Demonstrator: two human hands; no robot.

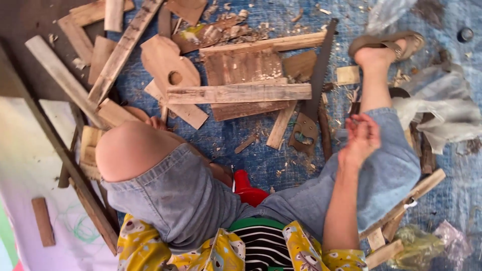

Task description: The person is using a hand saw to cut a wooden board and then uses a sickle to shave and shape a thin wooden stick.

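I sit on a blue tarp (251, 155) with my knees bent. My right hand (359, 138) hovers over my right knee with its fingers curled together; whether something small sits in them is unclear. My left hand (157, 123) is almost wholly hidden behind my raised left knee, and only fingertips show beside a wood scrap. A handsaw (317, 75) lies on the tarp just left of my right hand, with its wooden handle (304, 135) nearest me. A nailed-up piece of planks (241, 90) lies ahead between my legs. A red object (247, 188) rests between my thighs.
Several boards and offcuts lie scattered at the far left, among them a shaped piece with a round hole (173, 70). My sandalled right foot (384, 47) is at the upper right. Crumpled plastic (442, 113) and thin slats (406, 200) lie to the right.
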